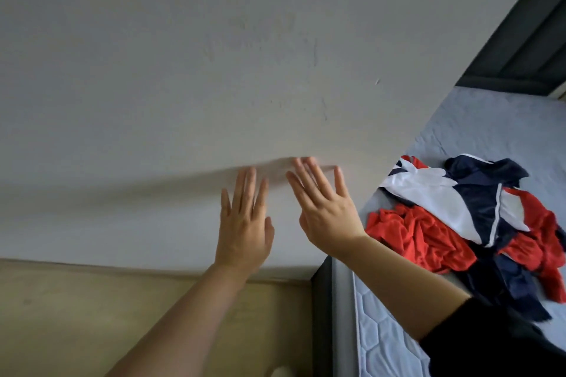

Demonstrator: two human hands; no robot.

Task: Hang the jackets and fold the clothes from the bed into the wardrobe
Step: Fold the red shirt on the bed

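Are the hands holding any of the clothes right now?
No. The left hand and right hand are both open and hold nothing; the crumpled red, white and navy clothes lie untouched on the bed's pale blue sheet.

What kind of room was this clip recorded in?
Most likely a bedroom: a bed with a quilted mattress stands against a plain wall, with a pile of red, white and navy clothes lying on it.

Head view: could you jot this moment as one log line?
left hand: open, empty | right hand: open, empty | clothes: piled on bed
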